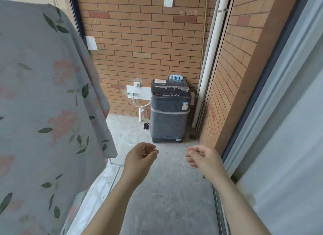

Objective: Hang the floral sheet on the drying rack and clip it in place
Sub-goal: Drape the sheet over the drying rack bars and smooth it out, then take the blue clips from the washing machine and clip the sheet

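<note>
Hanging over the drying rack (114, 173) at left, the floral sheet (43, 94) is draping w/o clips in view.
Left hand (139, 156) & right hand (201, 156) are hovering loosely curled, grasping nothing, prob. empty for fetching the blue clips (175, 77), which are sitting atop the washing machine (170, 112), well apart.

1 floral sheet (43, 94), 1 washer (170, 112), approx. 4 blue clips (175, 77), 1 left hand (139, 156), 1 right hand (202, 156).
</note>
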`<control>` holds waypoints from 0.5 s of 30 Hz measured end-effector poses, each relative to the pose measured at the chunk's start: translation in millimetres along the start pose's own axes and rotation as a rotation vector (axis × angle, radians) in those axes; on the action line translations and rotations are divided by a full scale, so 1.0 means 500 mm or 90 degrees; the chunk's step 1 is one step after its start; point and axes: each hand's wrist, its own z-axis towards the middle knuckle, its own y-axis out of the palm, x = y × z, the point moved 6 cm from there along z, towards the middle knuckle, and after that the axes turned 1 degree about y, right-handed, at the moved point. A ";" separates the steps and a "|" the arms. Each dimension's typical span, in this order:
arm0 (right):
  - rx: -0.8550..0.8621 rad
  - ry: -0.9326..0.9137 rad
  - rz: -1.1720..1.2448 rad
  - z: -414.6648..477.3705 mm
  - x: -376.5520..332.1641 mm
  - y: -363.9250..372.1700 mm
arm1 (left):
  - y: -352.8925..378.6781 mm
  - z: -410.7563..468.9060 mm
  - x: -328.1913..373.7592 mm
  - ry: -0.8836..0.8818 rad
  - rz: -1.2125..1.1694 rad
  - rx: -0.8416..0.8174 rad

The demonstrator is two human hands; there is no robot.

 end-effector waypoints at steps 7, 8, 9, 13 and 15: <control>0.026 -0.004 -0.004 0.269 -0.050 0.022 | 0.048 0.304 0.026 -0.003 0.002 -0.013; 0.024 0.000 -0.003 0.305 -0.049 0.022 | 0.062 0.341 0.028 -0.005 0.001 -0.020; 0.023 0.004 -0.001 0.342 -0.049 0.021 | 0.078 0.377 0.029 -0.007 0.003 -0.029; 0.037 0.004 0.015 0.516 -0.043 0.006 | 0.139 0.543 0.031 -0.007 0.014 -0.031; 0.033 0.006 0.029 0.609 -0.036 -0.003 | 0.175 0.627 0.036 -0.003 0.022 -0.019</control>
